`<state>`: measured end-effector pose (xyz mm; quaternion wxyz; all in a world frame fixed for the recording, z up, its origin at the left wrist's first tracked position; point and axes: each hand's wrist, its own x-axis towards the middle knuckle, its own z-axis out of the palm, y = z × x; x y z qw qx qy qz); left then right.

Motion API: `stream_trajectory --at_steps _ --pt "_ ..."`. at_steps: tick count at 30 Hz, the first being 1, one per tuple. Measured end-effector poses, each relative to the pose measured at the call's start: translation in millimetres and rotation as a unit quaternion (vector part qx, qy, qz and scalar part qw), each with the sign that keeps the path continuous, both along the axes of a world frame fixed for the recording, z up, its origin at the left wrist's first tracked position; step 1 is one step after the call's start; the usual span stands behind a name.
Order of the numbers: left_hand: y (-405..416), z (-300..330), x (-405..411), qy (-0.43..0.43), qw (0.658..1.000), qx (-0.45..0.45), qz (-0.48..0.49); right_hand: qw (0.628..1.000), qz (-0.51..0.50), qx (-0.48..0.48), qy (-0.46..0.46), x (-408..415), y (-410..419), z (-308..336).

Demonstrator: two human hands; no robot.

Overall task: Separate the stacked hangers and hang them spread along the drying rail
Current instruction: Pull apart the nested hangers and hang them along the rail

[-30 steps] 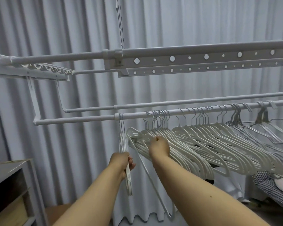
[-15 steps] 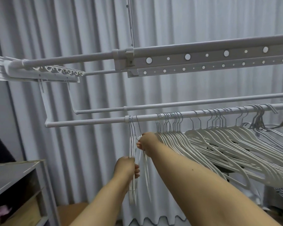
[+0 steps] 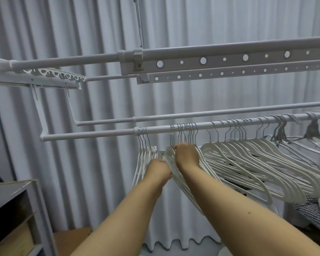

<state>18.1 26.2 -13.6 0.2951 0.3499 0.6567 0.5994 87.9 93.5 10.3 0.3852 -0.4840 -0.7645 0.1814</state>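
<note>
A white drying rail [image 3: 92, 134] runs across the view at chest height. Three white hangers [image 3: 144, 154] hang close together at its joint on the left. My left hand [image 3: 160, 168] grips their lower edges. To the right, a tight bunch of white hangers [image 3: 185, 133] hangs by metal hooks, and my right hand [image 3: 187, 154] grips the shoulders of that bunch just below the hooks. More white hangers [image 3: 248, 154] fan out further right, then several grey wire hangers [image 3: 292, 143].
A second thinner rail [image 3: 192, 115] runs behind the first. A perforated rack beam [image 3: 229, 60] hangs overhead. Grey curtains [image 3: 100, 24] fill the background. A grey shelf unit [image 3: 15, 200] stands at lower left, and checked fabric [image 3: 314, 213] lies at lower right.
My right hand left the small left group and moved right onto the tight bunch. My left hand rose higher on the left hangers. The camera shifted slightly left.
</note>
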Motion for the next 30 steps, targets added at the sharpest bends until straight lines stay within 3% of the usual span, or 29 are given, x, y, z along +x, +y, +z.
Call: stream_trajectory --at_steps 3,9,11,14,17,21,30 --pt "-2.8 -1.0 13.8 -0.048 0.998 -0.043 -0.024 0.998 -0.003 0.013 -0.060 7.0 -3.4 -0.5" --pt "-13.0 -11.2 20.2 -0.065 0.994 -0.072 -0.050 0.996 0.035 -0.050 -0.065 9.3 -11.6 -2.9" --pt "-14.7 -13.2 18.7 -0.076 0.992 -0.075 -0.063 0.992 0.064 -0.103 -0.025 4.3 -11.0 -7.2" --pt "-10.0 -16.9 14.2 -0.055 0.996 -0.069 -0.025 0.962 0.119 -0.217 0.118 2.5 -14.8 -13.2" --pt "-3.9 -11.2 7.7 -0.094 0.994 -0.019 0.041 0.953 0.142 -0.225 0.142 4.7 -20.2 -15.2" --pt "-1.7 8.9 -5.6 -0.159 0.987 0.020 0.031 0.966 0.152 -0.192 0.087 9.3 -25.3 -14.4" --pt "-25.5 12.2 -1.4 -0.216 0.976 -0.014 -0.015 0.971 0.155 -0.179 0.009 17.2 -23.3 -22.5"
